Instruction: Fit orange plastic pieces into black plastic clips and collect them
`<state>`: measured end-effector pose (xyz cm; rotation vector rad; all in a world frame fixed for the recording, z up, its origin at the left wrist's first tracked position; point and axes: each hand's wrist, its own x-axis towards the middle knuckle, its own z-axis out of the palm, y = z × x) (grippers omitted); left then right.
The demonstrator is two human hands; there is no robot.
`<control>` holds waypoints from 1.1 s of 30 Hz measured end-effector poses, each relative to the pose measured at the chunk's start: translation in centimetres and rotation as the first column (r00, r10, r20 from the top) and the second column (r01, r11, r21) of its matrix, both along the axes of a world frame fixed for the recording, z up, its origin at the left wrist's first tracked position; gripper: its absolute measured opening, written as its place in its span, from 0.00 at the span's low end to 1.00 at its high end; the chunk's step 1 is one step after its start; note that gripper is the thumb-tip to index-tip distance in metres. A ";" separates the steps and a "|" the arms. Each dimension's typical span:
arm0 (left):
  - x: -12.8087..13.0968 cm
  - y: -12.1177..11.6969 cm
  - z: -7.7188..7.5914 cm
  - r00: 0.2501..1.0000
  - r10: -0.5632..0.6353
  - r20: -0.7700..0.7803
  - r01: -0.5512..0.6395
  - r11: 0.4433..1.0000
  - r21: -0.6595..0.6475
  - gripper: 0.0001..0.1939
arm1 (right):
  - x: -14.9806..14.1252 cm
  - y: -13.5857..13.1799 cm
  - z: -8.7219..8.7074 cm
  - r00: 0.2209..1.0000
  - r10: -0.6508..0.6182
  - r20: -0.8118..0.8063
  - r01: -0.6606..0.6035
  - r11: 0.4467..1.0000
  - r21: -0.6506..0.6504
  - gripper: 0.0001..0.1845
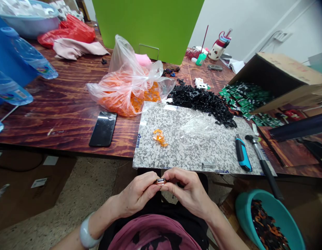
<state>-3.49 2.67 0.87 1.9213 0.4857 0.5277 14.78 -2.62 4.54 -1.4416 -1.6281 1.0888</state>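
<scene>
Between my fingertips, just in front of the table edge, is a small orange and black plastic part (pixel 160 182). My left hand (pixel 140 190) pinches its left end. On the other end, my right hand (pixel 185 187) closes with thumb and forefinger. The fingers cover much of the part, so its exact kind is hidden. Beyond my hands lies a speckled grey board (pixel 174 156) with a little pile of orange plastic pieces (pixel 160 138) and a spread of thin clear or metallic pins (pixel 198 126). A heap of black plastic pieces (pixel 200 99) covers its far edge.
A clear bag of orange pieces (pixel 124 92) and a phone (pixel 103 128) lie left. Rightward are a blue utility knife (pixel 243 154), a hammer (pixel 265 166) and a cardboard box (pixel 286 76) spilling green parts. A teal basin (pixel 243 208) with black and orange pieces stands lower right.
</scene>
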 end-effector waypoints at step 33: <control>0.2 0.4 -0.5 0.999 -0.016 0.041 0.013 0.998 0.060 0.16 | 0.1 -0.1 -0.9 0.997 -0.019 -0.073 0.016 0.999 -0.046 0.05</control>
